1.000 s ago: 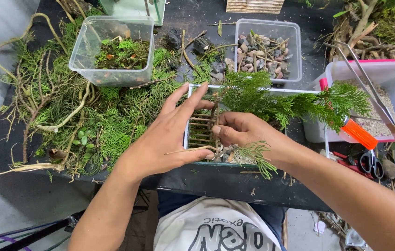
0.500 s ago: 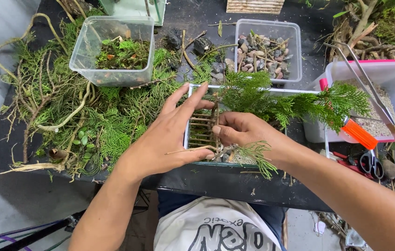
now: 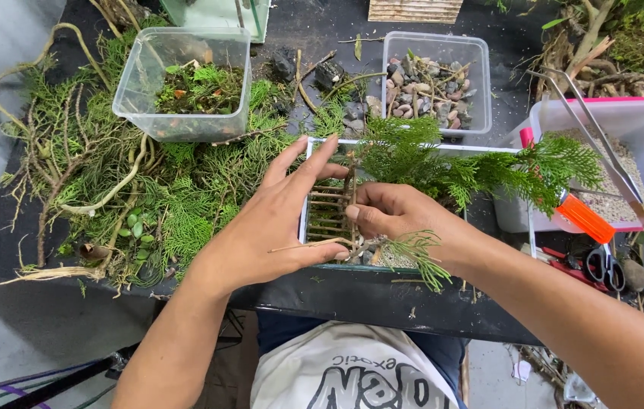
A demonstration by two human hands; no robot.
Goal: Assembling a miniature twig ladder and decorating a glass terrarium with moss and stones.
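Nearest, left hand [image 3: 272, 227] spread open, thumb and fingers bracing the small brown twig ladder [image 3: 329, 216] inside the clear rectangular glass tank [image 3: 413, 148]. Right hand [image 3: 394, 216] pinched on the ladder's rail. Beyond, clear plastic tub of grey pebbles [image 3: 431, 79]. Seating step, seemingly; steady downward pressure needed.

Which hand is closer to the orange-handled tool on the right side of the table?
Right. The right hand is nearer the orange-handled tool, with greenery between them; the left hand lies further left, beyond the small wooden ladder.
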